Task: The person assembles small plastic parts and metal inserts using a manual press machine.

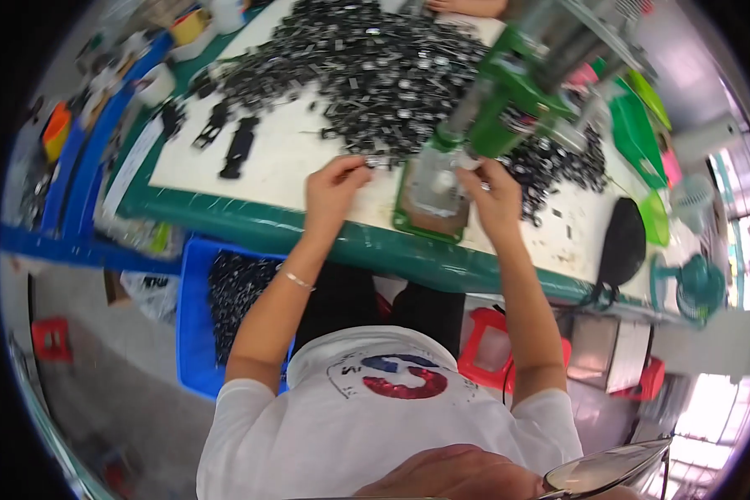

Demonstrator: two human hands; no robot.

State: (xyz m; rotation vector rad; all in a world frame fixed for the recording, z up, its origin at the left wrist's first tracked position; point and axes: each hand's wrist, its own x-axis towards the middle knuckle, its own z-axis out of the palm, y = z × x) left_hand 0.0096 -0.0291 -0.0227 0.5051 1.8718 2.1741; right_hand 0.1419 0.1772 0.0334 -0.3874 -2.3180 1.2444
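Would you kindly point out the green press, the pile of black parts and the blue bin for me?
Green press (490, 132): head view, on its green body.
Pile of black parts (383, 71): head view, on its middle.
Blue bin (193, 321): head view, on its left wall.

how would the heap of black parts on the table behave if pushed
The black parts would probably spread apart rather than shift together, since the heap's edges look scattered. Many are small, so likely light; thin ones crossing others might snag.
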